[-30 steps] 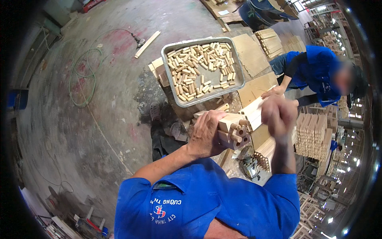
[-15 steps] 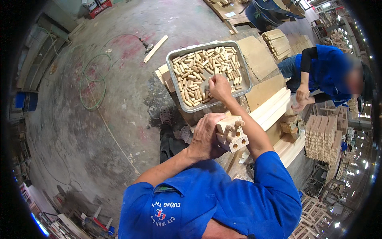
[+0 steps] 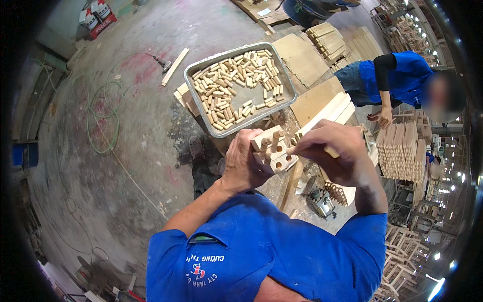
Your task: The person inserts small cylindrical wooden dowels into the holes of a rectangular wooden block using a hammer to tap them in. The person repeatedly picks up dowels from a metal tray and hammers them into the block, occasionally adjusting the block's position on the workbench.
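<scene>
My left hand (image 3: 242,163) is closed around a bundle of pale wooden bars (image 3: 258,142), with their drilled ends turned up. Some dowels (image 3: 276,141) stand out of holes there, while other round holes show no dowel. Beside those ends, my right hand (image 3: 338,150) is closed on wooden dowels. One dowel (image 3: 294,150) points from its fingertips toward the bars, and another (image 3: 331,152) shows between the fingers. Beyond my hands, a grey metal tray (image 3: 216,134) holds many loose short dowels (image 3: 214,90).
At the right, a co-worker in blue (image 3: 395,80) bends over stacked wood strips (image 3: 402,151). Long pale bars (image 3: 337,110) and a metal tool (image 3: 320,202) lie on the bench to my right. A green hose (image 3: 90,118) coils on the floor at left.
My right hand has left the tray and come back to the bars' ends with dowels in it. The left hand still holds the bars. The view has shifted slightly.
</scene>
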Action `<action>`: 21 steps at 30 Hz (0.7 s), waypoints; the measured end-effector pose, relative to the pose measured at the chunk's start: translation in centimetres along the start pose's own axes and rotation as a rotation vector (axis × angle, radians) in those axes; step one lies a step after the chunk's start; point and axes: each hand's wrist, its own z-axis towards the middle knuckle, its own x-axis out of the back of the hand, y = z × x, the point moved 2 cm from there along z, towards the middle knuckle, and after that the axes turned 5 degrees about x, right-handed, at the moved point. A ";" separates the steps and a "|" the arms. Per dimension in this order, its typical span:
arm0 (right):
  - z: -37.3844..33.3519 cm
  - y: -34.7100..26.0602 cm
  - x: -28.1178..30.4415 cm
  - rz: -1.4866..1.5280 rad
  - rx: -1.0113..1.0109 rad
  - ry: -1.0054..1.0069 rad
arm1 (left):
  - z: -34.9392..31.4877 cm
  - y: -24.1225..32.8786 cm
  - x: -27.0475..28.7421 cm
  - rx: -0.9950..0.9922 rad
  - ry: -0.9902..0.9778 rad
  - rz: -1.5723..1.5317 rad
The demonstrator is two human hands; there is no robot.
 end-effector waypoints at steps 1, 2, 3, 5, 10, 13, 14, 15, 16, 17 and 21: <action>0.0 -0.2 -0.4 -0.064 0.023 -0.020 | 0.0 0.2 -0.1 -0.007 0.004 0.013; 0.1 -0.2 -0.8 -0.127 0.047 -0.042 | 0.1 0.4 -0.1 -0.014 0.010 0.026; 0.1 -0.2 -1.1 -0.190 0.071 -0.065 | 0.1 0.5 -0.1 -0.020 -0.010 0.020; 0.0 -0.1 -1.6 -0.273 0.110 -0.136 | -0.1 0.7 0.0 -0.019 -0.023 0.025; 0.0 -1.6 -2.0 -0.518 0.229 -0.300 | -0.3 1.1 -0.3 -0.045 -0.001 0.023; 0.0 -1.5 -2.3 -0.569 0.222 -0.345 | -0.3 1.0 -0.4 -0.063 0.005 0.026; 0.0 -1.3 -2.4 -0.568 0.206 -0.349 | -0.2 1.0 -0.3 -0.064 -0.001 0.017; -0.2 -1.2 -2.5 -0.565 0.201 -0.329 | -0.1 0.9 -0.2 -0.064 -0.008 0.008; -0.4 -1.1 -2.7 -0.560 0.198 -0.311 | -0.1 0.9 -0.2 -0.068 -0.016 -0.001; -0.6 -0.9 -2.8 -0.556 0.195 -0.294 | -0.1 0.8 -0.1 -0.072 -0.024 -0.010; -0.6 0.1 -3.0 -0.346 0.140 -0.215 | 0.2 0.4 0.1 -0.046 -0.028 -0.026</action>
